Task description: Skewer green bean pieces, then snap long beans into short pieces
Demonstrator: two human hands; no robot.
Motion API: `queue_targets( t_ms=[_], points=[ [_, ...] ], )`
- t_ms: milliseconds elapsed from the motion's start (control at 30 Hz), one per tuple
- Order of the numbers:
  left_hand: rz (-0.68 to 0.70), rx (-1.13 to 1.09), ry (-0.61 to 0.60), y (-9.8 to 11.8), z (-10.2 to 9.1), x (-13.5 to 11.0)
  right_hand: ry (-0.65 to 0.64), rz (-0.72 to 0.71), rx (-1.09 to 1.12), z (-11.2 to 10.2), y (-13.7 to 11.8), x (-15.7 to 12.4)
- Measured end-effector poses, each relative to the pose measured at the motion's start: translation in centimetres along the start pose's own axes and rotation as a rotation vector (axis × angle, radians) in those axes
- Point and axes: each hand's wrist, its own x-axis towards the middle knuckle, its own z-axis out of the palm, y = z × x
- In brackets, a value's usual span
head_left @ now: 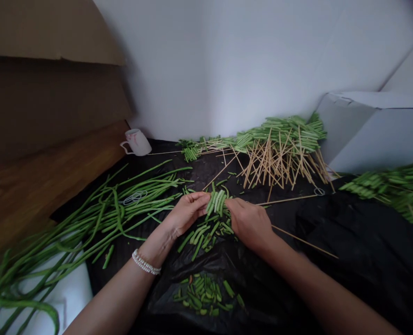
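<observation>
Head view, please: what do the two hands do there?

"They work together, close to each other. The left hand (pixel 188 211) has its thumb and fingers pinched narrow on the left end of a short row of pale-green, cut bean-like pieces (pixel 216 202). The right hand (pixel 248 221) is curled closed, with its fingertips holding the right end of the same row."

And where is this row exactly?

"Between the hands, raised a little over loose, slim green cut pieces (pixel 201 233), which lie on a black plastic sheet (pixel 262 300). A second small heap of shorter green bits (pixel 201 295) lies nearer to the person. Long, uncut, string-like green beans (pixel 117 204) are spread at the left."

Which step is it, in your opinion?

"I judge that the pieces are being put side by side on a stick. Behind the hands there are many similar green rows (pixel 286 135) with thin tan wooden sticks (pixel 269 158) under them. But whether a stick is already inside the held row, I cannot tell; the fingers hide it."

Then what does the next move call for?

"Probably the left hand should keep the row steady and even, while the right presses gently, so that no piece splits or turns."
</observation>
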Motion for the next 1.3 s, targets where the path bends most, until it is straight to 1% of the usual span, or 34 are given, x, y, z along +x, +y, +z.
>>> queue_targets(
  t_ms=[200, 433, 600, 800, 900, 1033, 1100, 1300],
  points=[
    [0.030, 0.003, 0.028, -0.2, 0.0, 0.1, -0.005, -0.003, 0.004, 0.2, 0.0, -0.1],
    [0.033, 0.018, 0.024, -0.2, 0.2, 0.1, -0.032, 0.007, 0.011, 0.0, 0.0, 0.0],
    [0.048, 0.004, 0.043, -0.2, 0.3, 0.2, -0.043, 0.005, 0.020, 0.0, 0.0, 0.1],
    [0.118, -0.081, 0.160, 0.3, -0.4, 0.5, -0.009, 0.021, 0.014, 0.1, 0.3, 0.1],
    [0.116, -0.079, 0.190, 0.5, -0.9, 0.6, 0.003, 0.015, 0.018, 0.2, 0.4, 0.1],
    [0.104, -0.121, 0.265, 0.4, -1.2, 0.9, 0.004, 0.003, 0.021, 0.2, 0.3, 0.0],
    [0.094, -0.145, 0.266, 0.3, -1.3, 1.0, -0.002, -0.002, 0.027, 0.3, 0.3, 0.0],
    [0.078, -0.185, 0.214, 0.2, -1.2, 0.9, -0.013, 0.005, 0.026, 0.3, 0.3, 0.1]
  ],
)
